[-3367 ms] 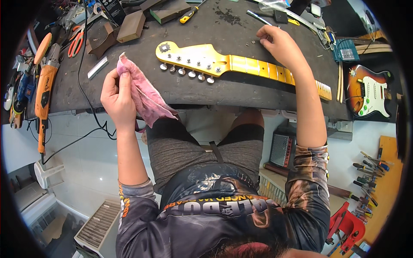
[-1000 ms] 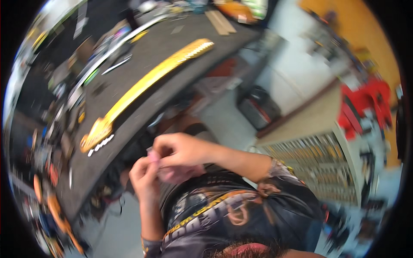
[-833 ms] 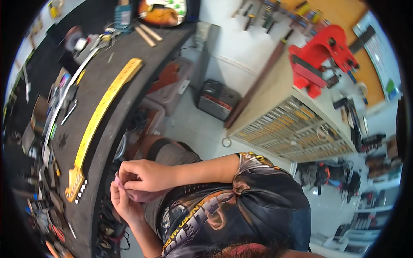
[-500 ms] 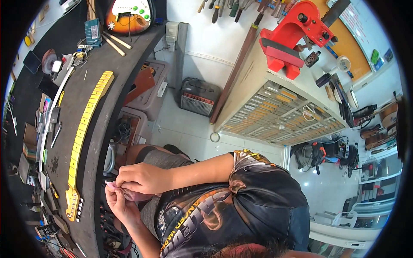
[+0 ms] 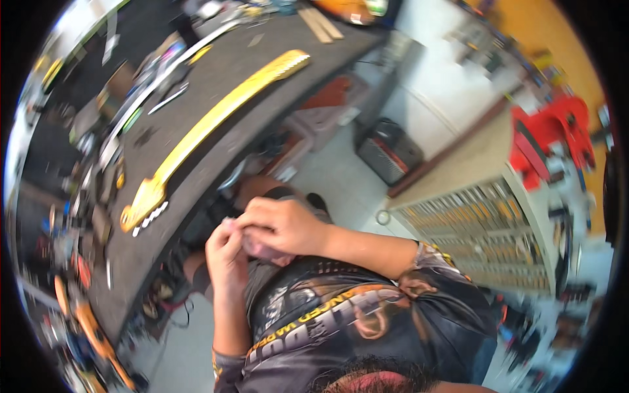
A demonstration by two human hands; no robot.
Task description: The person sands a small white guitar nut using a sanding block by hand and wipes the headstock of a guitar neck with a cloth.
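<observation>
My left hand (image 5: 226, 252) and my right hand (image 5: 280, 224) meet in front of my lap, fingers closed together in a pinch. Between and below them shows a soft-looking pinkish-purple thing (image 5: 260, 249), mostly hidden by the fingers; its kind cannot be made out. A small pink bit of it sticks up at the fingertips. Beyond my hands, on the dark workbench (image 5: 216, 141), a yellow maple guitar neck (image 5: 219, 118) lies apart from them, its headstock with silver tuners (image 5: 151, 219) toward me.
Tools and small parts clutter the bench's far side, with two wooden sticks (image 5: 320, 25) and a sunburst guitar body (image 5: 350, 10) at its end. A small amplifier (image 5: 388, 152) stands on the floor. Right of it is a drawer cabinet (image 5: 472, 223) bearing a red vise (image 5: 550, 141).
My view has turned, so the bench, neck and cabinet appear rotated and blurred. Both hands remain together on the pinkish thing.
</observation>
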